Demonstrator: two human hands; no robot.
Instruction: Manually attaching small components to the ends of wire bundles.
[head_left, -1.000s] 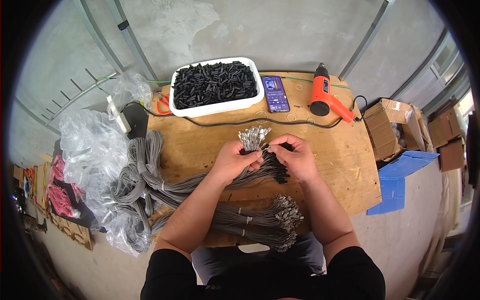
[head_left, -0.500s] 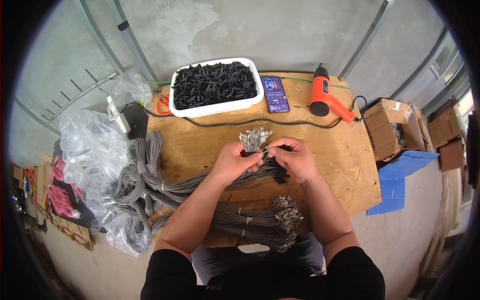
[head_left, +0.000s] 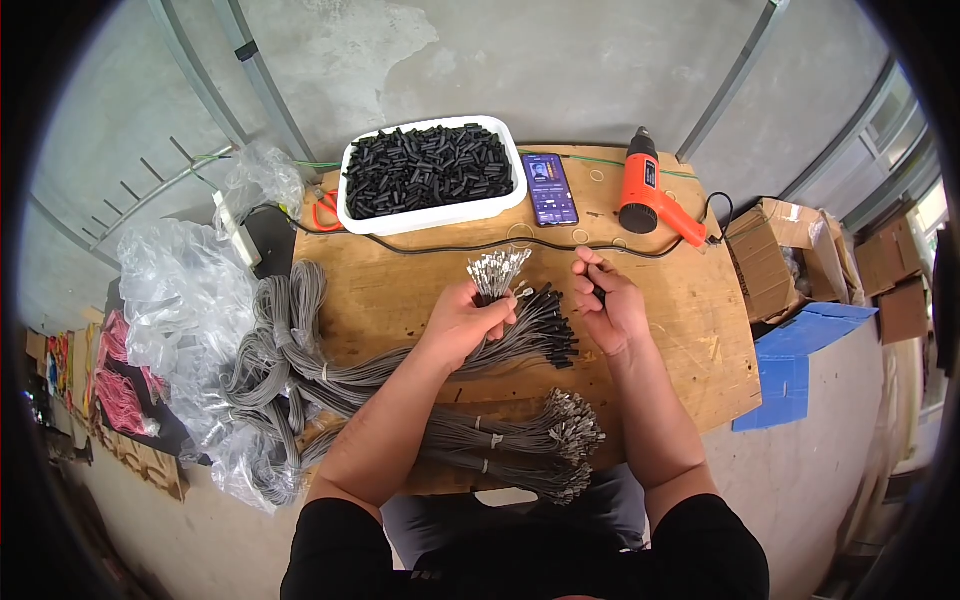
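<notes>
Taking the middle of the bare wooden table (head_left: pixel 680 345) as the clock's centre, a white rectangular plastic tray (head_left: pixel 432 222) heaped with short black tubes (head_left: pixel 430 170) sits at eleven. A dark-cased phone with a lit purple screen (head_left: pixel 552 195) lies beside it at twelve, and an orange-red heat gun with a black nozzle (head_left: pixel 641 190) at one. A thin black cable (head_left: pixel 445 247) stretches across between these and the hands. Crumpled clear plastic bags (head_left: pixel 185 290) spread at nine, with pink wires (head_left: pixel 122 390) past them; an open brown cardboard box (head_left: pixel 765 265) stands off the table at three. Tied grey wires with bare silvery ends (head_left: pixel 575 430) lie at six — the left forearm crosses over them.

The left hand (head_left: pixel 480 318) grasps a bunch of grey wires with silvery metal terminals (head_left: pixel 497 272) near the middle, terminals pointing to twelve. Just right of it, at four, fans a spread of grey wires tipped with black sleeves (head_left: pixel 560 335). The right hand (head_left: pixel 608 298) curls its fingers around a small black piece (head_left: pixel 599 294).

Half a second ago the right hand was pinching beside the terminals; now it is drawn away towards two, palm turned up — and more of the sleeved fan shows. The left hand's bunch has tipped slightly towards eleven.
</notes>
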